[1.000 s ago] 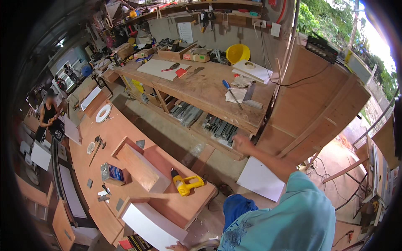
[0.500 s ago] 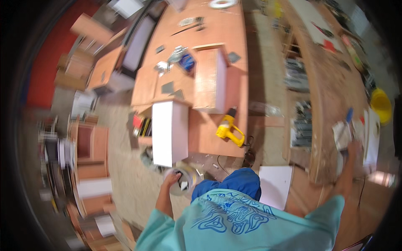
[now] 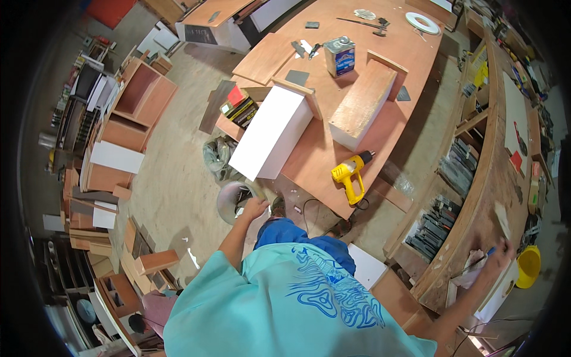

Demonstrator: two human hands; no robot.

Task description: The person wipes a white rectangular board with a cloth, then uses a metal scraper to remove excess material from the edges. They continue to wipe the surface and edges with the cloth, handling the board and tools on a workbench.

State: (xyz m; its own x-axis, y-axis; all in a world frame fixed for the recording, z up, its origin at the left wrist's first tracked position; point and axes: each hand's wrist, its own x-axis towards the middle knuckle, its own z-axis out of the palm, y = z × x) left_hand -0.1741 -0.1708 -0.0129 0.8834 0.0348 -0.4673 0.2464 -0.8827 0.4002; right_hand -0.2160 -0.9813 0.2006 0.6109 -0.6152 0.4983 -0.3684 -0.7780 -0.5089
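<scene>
My left hand [image 3: 256, 207] hangs low by the round, pale bucket [image 3: 225, 208], its fingers curled; what they hold, if anything, is hidden. Out over the wooden bench on the right is my right hand [image 3: 505, 252]. Its fingers close at the lower end of a thin beige sheet [image 3: 502, 220]. Just left of those fingers a blue-handled tool [image 3: 491, 251] lies by a crumpled pale cloth [image 3: 474, 262]. On the table ahead, a yellow heat gun [image 3: 351, 177] rests near the close edge, beside a white-faced drawer [image 3: 273, 132] and a wooden drawer [image 3: 364, 108].
A blue-labelled metal can [image 3: 341, 56] and a white tape roll [image 3: 423, 23] stand farther up the table [image 3: 300, 181]. Boxes of dark hardware [image 3: 436, 226] sit under the bench [image 3: 458, 250]. Wooden cabinets [image 3: 143, 107] line the left. Another person [image 3: 156, 312] is at lower left.
The view has swung to the right, so the table now slants. My right hand has moved nearer my body along the bench, and the beige sheet now rises beside it.
</scene>
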